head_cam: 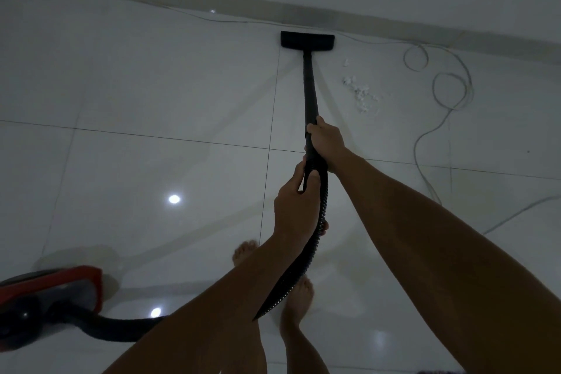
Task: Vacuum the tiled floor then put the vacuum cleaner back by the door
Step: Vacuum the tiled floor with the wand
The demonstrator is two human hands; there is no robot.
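Both hands on the vacuum wand (pixel 310 91). Right hand (pixel 326 143) is the forward one, fingers wrapped round the black tube. Left hand (pixel 296 206) sits just behind it toward 6 o'clock, fingers curled round the handle end where the ribbed hose (pixel 299 270) joins.

Wand runs from the hands toward 12 o'clock. Floor head (pixel 307 40) flat on the tiled floor (pixel 136 85), close to the skirting (pixel 394 26) at the base of the wall; whether it touches the skirting I can't tell.

Hose drops from the left hand toward 6 o'clock, passes behind the left forearm, then runs out to 8 o'clock into the red canister (pixel 51 294), which sits on the floor at the lower-left edge, partly cut off.

White crumbs of debris (pixel 361 94) lie on the tile at about 1 o'clock from the right hand, just beside the wand, apart from the head.

Thin pale cable (pixel 449 94) lies in loose loops at 2 o'clock and trails along the skirting toward 10 o'clock.

Two bare feet (pixel 299 297) on the tile at 6 o'clock, under the arms. Ceiling-light reflections (pixel 174 199) on the glossy tile at 8 o'clock.
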